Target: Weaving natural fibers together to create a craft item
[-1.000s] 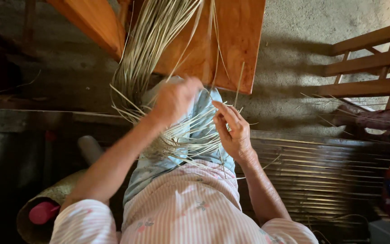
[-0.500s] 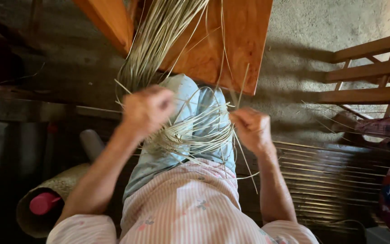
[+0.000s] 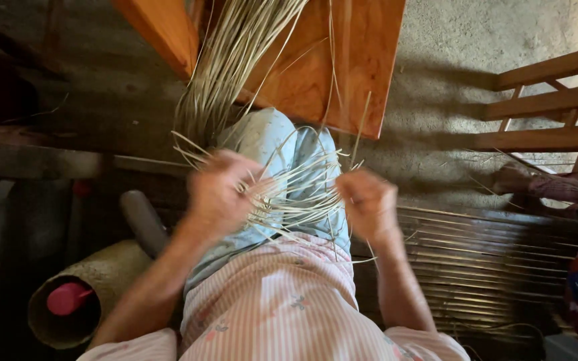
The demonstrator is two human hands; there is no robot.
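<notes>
Left hand point(image 3: 219, 194) curled tight into a fist on the pale straw strips point(image 3: 296, 190), which lie across the lap at frame centre; right hand point(image 3: 369, 200) at 3 o'clock of them, fingers also closed on strip ends. Both hands motion-blurred, so single fingers and the exact strips pinched are hard to make out. The long strip bundle point(image 3: 235, 60) runs to 12 o'clock and is cut off by the top edge, over the orange wooden board point(image 3: 362, 73); woven basket point(image 3: 95, 284) at 8 o'clock.

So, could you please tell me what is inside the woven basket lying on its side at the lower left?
Inside the woven basket a pink cup-like object shows at the mouth; the dark interior hides anything deeper.
</notes>
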